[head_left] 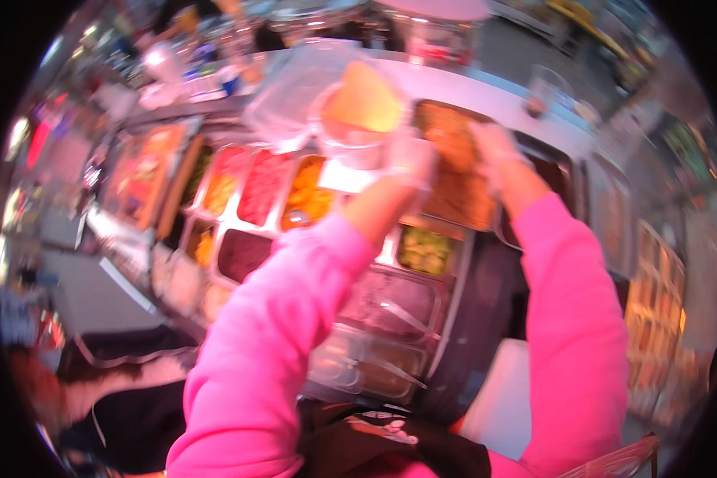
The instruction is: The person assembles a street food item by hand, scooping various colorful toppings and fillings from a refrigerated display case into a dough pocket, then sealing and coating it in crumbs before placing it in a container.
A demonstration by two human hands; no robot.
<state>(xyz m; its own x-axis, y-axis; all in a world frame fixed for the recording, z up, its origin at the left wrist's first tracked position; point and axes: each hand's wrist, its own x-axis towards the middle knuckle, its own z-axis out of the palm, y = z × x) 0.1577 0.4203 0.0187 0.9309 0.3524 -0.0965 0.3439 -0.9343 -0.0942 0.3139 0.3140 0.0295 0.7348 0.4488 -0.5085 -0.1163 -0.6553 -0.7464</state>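
Observation:
My left hand [410, 159], in a thin clear glove, holds a clear plastic cup [354, 135] with a yellow-orange piece of food [364, 99] sticking out of it, wrapped in a clear plastic bag [291, 95]. Wearing the same kind of glove, my right hand [492, 147] reaches into a large metal tray of orange-brown food [454, 163] just right of the cup. What its fingers grip is too blurred to tell. Both forearms wear bright pink sleeves.
Below the hands runs a food counter of several metal pans: red [263, 187], yellow [307, 195], dark purple [243, 253], green [425, 249] fillings, and lidded clear tubs [390, 299]. A white counter top [486, 92] with a clear cup [543, 89] lies beyond. A person crouches at lower left [95, 382].

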